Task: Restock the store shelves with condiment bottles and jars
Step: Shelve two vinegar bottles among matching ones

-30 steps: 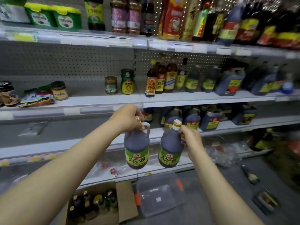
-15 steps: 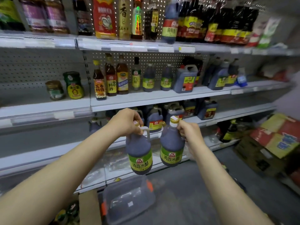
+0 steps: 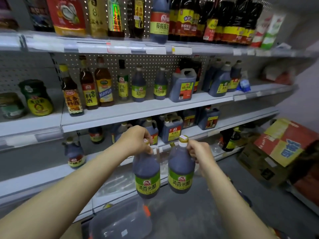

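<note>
Dark-brown vinegar bottle (image 3: 146,173) in the left hand (image 3: 136,140), gripped at the handle; second bottle (image 3: 181,168) in the right hand (image 3: 198,152), pinched at the neck. Both in mid-air, near the lower shelf (image 3: 231,122), unshelved. Matching pair (image 3: 139,87) on the middle shelf (image 3: 124,114). Restock seemingly partway.

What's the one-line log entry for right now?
left hand: grips left bottle by top | right hand: grips right bottle by top | both upright, not yet shelved

Both my bare forearms reach forward and angle inward, hands near each other and roughly level. My left hand (image 3: 136,140) curls over the top of a dark green-labelled plastic vinegar bottle (image 3: 146,171); my right hand (image 3: 200,152) grips the neck of a matching second bottle (image 3: 181,169).
</note>
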Demonstrator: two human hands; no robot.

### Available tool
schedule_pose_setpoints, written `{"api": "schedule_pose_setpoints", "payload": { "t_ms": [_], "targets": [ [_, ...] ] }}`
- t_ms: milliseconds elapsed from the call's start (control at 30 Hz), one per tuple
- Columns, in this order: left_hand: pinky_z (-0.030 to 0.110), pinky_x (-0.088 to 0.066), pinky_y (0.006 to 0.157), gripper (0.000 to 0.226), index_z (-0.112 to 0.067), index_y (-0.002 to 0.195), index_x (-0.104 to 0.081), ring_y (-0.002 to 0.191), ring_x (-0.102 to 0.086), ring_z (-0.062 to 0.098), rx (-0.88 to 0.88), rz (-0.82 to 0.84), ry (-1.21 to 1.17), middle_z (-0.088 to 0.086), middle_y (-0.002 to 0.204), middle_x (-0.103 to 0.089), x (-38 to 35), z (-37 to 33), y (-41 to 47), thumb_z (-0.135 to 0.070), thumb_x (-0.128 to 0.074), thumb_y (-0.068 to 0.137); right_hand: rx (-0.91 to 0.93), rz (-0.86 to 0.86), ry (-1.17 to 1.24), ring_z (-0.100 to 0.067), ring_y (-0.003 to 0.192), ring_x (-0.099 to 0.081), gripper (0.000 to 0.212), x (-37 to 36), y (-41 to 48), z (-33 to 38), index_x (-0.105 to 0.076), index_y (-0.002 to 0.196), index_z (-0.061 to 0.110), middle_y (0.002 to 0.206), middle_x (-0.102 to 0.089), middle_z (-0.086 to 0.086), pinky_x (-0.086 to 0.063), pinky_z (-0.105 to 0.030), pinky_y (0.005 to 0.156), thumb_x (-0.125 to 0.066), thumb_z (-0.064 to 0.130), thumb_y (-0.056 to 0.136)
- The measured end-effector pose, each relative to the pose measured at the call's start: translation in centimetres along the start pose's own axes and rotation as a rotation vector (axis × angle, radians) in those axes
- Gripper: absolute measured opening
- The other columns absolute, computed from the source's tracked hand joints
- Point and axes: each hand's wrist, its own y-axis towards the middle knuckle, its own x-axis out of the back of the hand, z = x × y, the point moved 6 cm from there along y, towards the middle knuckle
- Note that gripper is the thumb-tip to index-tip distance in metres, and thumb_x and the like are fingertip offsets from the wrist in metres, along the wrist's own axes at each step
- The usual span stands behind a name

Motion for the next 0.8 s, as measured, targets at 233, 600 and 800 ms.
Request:
{"api": "schedule_pose_setpoints", "payload": {
  "t_ms": [233,600,800],
  "targets": [
    [0.030,-0.050,0.074,0.025,-0.022,0.083,-0.068,0.087,-0.060,0.016,0.000,-0.018,-0.041,-0.003,0.087,-0.064,1.3,1.3,8.9,-0.026,-0.086,0.066,0.026,0.009,-0.029,-0.017,0.052,-0.033,0.041,-2.5,8.5,2.4,-0.043,0.032,0.019,0.036,-0.036,0.009,-0.025,-0.032,0.054,-0.058,0.020,0.070],
    [0.027,-0.044,0.067,0.023,-0.025,0.084,-0.068,0.087,-0.059,0.017,0.024,-0.103,0.024,-0.003,0.095,-0.066,6.0,3.8,19.1,-0.028,-0.084,0.068,0.061,0.035,0.043,-0.015,0.046,-0.029,0.046,-7.8,18.6,7.4,-0.038,0.032,0.017,0.036,-0.031,0.008,-0.024,-0.026,0.051,-0.056,0.011,0.075],
    [0.030,-0.051,0.075,0.018,-0.024,0.082,-0.069,0.089,-0.060,0.015,0.067,-0.152,-0.004,-0.006,0.091,-0.065,9.6,3.7,24.6,-0.027,-0.083,0.071,0.146,0.184,0.061,-0.014,0.049,-0.032,0.039,-11.3,24.6,12.0,-0.039,0.040,0.020,0.038,-0.032,0.007,-0.026,-0.027,0.053,-0.057,0.011,0.073]
  ]
}}
